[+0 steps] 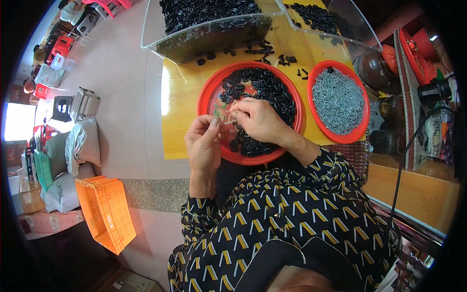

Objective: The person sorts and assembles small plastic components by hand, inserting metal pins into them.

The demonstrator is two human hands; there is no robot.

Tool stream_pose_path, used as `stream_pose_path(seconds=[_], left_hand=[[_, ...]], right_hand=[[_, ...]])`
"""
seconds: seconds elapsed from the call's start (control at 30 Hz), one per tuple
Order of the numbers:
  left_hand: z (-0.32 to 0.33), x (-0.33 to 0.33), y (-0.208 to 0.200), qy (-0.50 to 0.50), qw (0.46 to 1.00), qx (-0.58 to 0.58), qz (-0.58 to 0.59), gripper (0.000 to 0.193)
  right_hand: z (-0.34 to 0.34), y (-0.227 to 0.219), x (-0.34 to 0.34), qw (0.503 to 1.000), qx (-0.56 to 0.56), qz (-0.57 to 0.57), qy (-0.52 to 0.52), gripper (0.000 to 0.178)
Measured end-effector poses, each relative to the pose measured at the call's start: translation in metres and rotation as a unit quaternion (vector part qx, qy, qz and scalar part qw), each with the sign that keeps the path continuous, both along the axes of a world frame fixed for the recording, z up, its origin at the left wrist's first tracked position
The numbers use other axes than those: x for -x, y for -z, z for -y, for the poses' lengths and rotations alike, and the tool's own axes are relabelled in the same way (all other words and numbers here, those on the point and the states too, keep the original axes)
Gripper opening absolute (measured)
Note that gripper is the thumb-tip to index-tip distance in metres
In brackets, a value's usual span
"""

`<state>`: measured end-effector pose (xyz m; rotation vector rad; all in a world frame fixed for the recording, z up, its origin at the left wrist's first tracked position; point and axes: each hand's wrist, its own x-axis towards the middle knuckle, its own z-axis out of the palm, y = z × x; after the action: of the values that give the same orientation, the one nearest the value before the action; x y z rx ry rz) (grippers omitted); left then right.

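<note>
Both hands are over a round red tray with a patterned bottom, heaped mostly on its right with small black oval parts that have holes in them. My left hand is at the tray's left front rim, thumb and forefinger pinched together. What lies between them is too small to make out. My right hand reaches in over the black parts, its fingers curled into a pinch close to the left fingertips. Whatever it holds is hidden by the fingers. A second red tray to the right is filled with silvery screws.
Behind the trays, a clear plastic bin of black parts and another clear bin stand on the yellow table. Loose black pieces lie before them. An orange crate stands at the left, pots at the right.
</note>
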<state>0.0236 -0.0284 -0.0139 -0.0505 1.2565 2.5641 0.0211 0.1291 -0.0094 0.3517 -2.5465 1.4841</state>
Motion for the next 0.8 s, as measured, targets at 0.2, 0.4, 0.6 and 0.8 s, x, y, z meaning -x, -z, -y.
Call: stream_pose_path(seconds=[0.2,0.4,0.6,0.8], left_hand=[[-0.008,-0.013,-0.006,0.040,0.998,-0.036,0.035,0.005],[-0.020,-0.017,-0.004,0.066,0.994,-0.052,0.064,0.007],[-0.024,-0.019,-0.001,0.069,0.993,-0.069,0.073,0.009],[-0.029,-0.020,0.001,0.079,0.991,-0.092,0.061,0.008]], right_hand=[[-0.008,-0.019,-0.009,0.932,0.250,0.261,-0.001,0.010],[-0.007,-0.019,-0.022,0.933,0.299,0.201,-0.006,0.007],[-0.011,-0.016,-0.031,0.911,0.359,0.205,0.011,0.005],[-0.020,-0.017,-0.041,0.932,0.289,0.219,0.024,0.005]])
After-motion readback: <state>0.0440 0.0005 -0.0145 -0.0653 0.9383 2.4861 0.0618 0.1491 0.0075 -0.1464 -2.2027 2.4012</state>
